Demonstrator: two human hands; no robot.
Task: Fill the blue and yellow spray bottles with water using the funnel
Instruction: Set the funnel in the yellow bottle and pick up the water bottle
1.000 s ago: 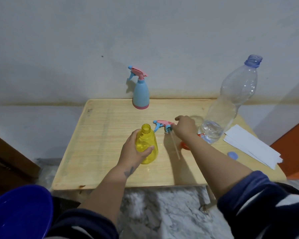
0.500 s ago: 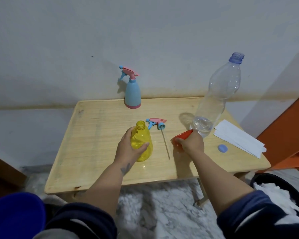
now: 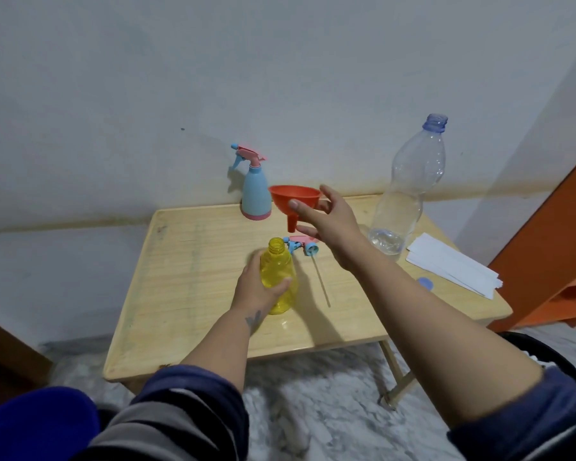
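Observation:
My left hand grips the yellow spray bottle, which stands upright and uncapped near the middle of the wooden table. My right hand holds the red funnel in the air, spout down, a little above and to the right of the yellow bottle's neck. The yellow bottle's pink and blue spray head lies on the table behind the bottle, its thin tube running toward me. The blue spray bottle stands capped at the table's far edge. A large clear water bottle, open, holds a little water at the right.
White paper sheets and a small blue cap lie at the table's right side. An orange shelf stands to the right, a dark bin rim below it, and a blue basin at the lower left.
My right hand let go of the spray head, took the red funnel off the table beside the water bottle and lifted it up and left toward the yellow bottle. The left hand kept its grip.

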